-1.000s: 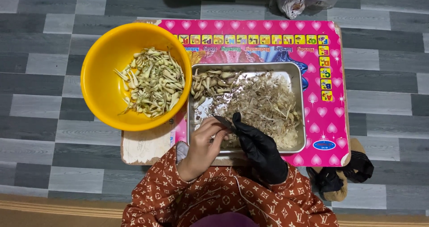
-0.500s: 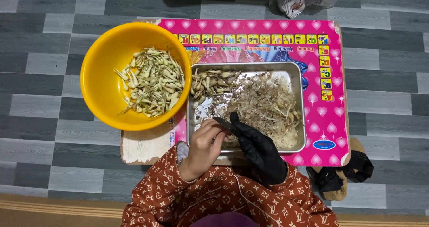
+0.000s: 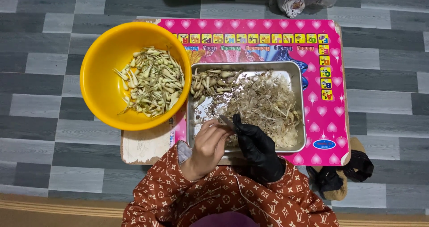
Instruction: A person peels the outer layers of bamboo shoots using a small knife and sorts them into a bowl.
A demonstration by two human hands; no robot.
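A small pale stalk (image 3: 226, 121) is being pinched between the bare left hand (image 3: 206, 147) and the black-gloved right hand (image 3: 255, 147) over the steel tray's (image 3: 300, 103) near edge; peeling seems underway, needing a careful pull.

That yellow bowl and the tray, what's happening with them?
A person sits on the floor at a pink board. Their bare left hand and black-gloved right hand pinch a small pale piece over the metal tray, which holds dry scraps. The yellow bowl beside it holds pale pieces.
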